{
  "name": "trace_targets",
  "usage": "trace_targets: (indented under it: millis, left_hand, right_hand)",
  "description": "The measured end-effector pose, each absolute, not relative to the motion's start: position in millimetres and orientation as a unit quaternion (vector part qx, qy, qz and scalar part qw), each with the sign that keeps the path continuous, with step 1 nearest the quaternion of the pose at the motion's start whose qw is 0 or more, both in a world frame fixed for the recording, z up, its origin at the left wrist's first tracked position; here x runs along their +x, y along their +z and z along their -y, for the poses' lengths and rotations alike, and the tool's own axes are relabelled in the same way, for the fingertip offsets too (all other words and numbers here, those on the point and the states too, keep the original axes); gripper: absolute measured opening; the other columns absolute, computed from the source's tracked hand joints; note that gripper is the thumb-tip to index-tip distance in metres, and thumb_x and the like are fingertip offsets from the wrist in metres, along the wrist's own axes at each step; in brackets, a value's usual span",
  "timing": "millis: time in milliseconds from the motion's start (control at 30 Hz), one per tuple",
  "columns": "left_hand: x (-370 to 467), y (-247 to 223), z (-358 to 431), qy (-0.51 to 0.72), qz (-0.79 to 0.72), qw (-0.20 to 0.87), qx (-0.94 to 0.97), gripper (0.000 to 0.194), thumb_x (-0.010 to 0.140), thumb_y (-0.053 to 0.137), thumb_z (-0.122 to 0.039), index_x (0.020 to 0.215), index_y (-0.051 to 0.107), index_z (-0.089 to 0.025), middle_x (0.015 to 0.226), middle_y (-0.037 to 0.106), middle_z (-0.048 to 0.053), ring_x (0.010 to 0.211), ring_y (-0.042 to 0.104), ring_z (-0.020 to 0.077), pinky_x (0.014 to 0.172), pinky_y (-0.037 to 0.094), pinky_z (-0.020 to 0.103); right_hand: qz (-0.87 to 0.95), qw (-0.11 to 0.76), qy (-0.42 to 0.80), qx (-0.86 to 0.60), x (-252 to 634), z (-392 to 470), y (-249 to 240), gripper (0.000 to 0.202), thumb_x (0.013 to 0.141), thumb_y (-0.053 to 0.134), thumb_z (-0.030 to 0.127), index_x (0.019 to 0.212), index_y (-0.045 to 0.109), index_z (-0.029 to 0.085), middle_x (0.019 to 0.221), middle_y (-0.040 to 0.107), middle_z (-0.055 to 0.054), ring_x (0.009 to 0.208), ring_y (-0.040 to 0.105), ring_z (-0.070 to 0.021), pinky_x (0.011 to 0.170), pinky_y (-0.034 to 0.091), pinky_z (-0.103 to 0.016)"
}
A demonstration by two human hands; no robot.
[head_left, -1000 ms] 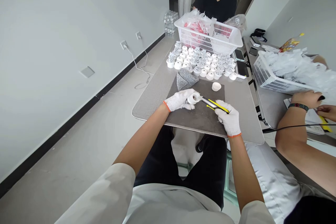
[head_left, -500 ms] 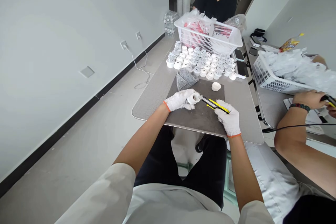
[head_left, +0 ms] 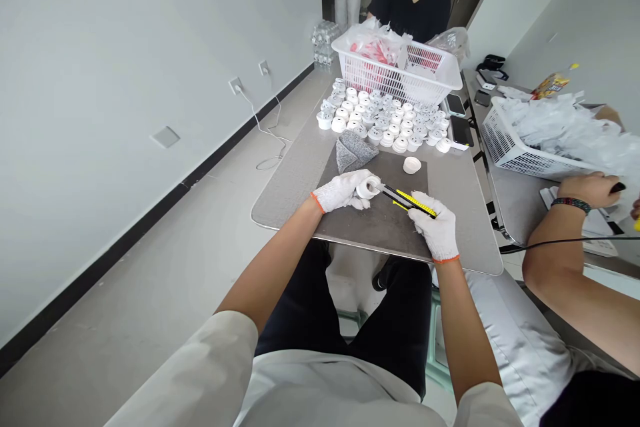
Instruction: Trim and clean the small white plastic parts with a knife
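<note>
My left hand (head_left: 344, 191), in a white glove with an orange cuff, is closed around a small white round part (head_left: 369, 187) whose hollow side faces right. My right hand (head_left: 436, 225), gloved alike, grips a yellow and black utility knife (head_left: 411, 201). The knife's blade tip reaches the opening of the white part. Both hands are over a dark mat (head_left: 350, 223). Another white round piece (head_left: 412, 165) lies on the mat beyond the knife. A folded grey cloth (head_left: 353, 151) rests behind my left hand.
Rows of white parts (head_left: 395, 119) cover the table's far half, before a white basket (head_left: 400, 73) holding plastic bags. Two phones (head_left: 461, 131) lie at the right edge. A person (head_left: 413, 3) is behind the basket. At right, a person's arm (head_left: 565, 240) is near another basket (head_left: 510, 147).
The knife has shifted very slightly at the white part's opening. At the far right, the other person's hands have moved apart.
</note>
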State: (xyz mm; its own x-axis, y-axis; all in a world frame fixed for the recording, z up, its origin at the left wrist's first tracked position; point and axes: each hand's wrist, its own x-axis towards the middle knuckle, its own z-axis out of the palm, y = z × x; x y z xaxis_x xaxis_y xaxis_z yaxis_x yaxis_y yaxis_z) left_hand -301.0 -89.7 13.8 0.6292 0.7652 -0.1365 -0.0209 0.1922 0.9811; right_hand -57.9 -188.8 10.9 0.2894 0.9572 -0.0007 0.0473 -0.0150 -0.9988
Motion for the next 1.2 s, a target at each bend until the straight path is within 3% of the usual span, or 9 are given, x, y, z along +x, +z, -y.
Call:
trace_targets:
  millis: [733, 967, 1100, 1200]
  left_hand:
    - [-301, 16, 91, 0.282, -0.329, 0.704, 0.562, 0.045, 0.092, 0.054, -0.061, 0.108, 0.062, -0.02, 0.082, 0.063, 0.001, 0.062, 0.064, 0.0091, 0.057, 0.053, 0.018]
    - [-301, 19, 93, 0.282, -0.34, 0.698, 0.564, 0.046, 0.092, 0.053, -0.062, 0.109, 0.062, -0.02, 0.081, 0.064, 0.002, 0.063, 0.064, 0.009, 0.057, 0.052, 0.017]
    - [-300, 16, 92, 0.286, -0.327, 0.704, 0.562, 0.047, 0.091, 0.054, -0.063, 0.109, 0.063, -0.02, 0.082, 0.064, 0.002, 0.063, 0.064, 0.0094, 0.056, 0.052, 0.017]
    - [-300, 15, 91, 0.289, -0.322, 0.704, 0.563, 0.047, 0.091, 0.054, -0.063, 0.109, 0.063, -0.02, 0.081, 0.065, 0.002, 0.063, 0.064, 0.0096, 0.055, 0.051, 0.017]
  right_hand:
    - [0.464, 0.549, 0.352, -0.6, -58, 191, 6, 0.051, 0.065, 0.085, 0.036, 0.112, 0.078, 0.018, 0.112, 0.073, -0.009, 0.064, 0.06, -0.0113, 0.05, 0.052, -0.024]
    - [0.483, 0.551, 0.328, -0.596, -57, 192, 3, 0.049, 0.067, 0.084, 0.039, 0.11, 0.077, 0.017, 0.119, 0.072, -0.011, 0.096, 0.071, -0.0235, 0.078, 0.063, -0.035]
    - [0.511, 0.552, 0.291, -0.591, -56, 192, 0, 0.045, 0.069, 0.083, 0.038, 0.109, 0.077, 0.017, 0.119, 0.072, -0.009, 0.109, 0.069, -0.0239, 0.102, 0.057, -0.039]
    - [0.521, 0.543, 0.26, -0.605, -55, 191, -2, 0.046, 0.07, 0.082, 0.037, 0.111, 0.076, 0.018, 0.119, 0.072, -0.009, 0.113, 0.069, -0.0236, 0.108, 0.054, -0.04]
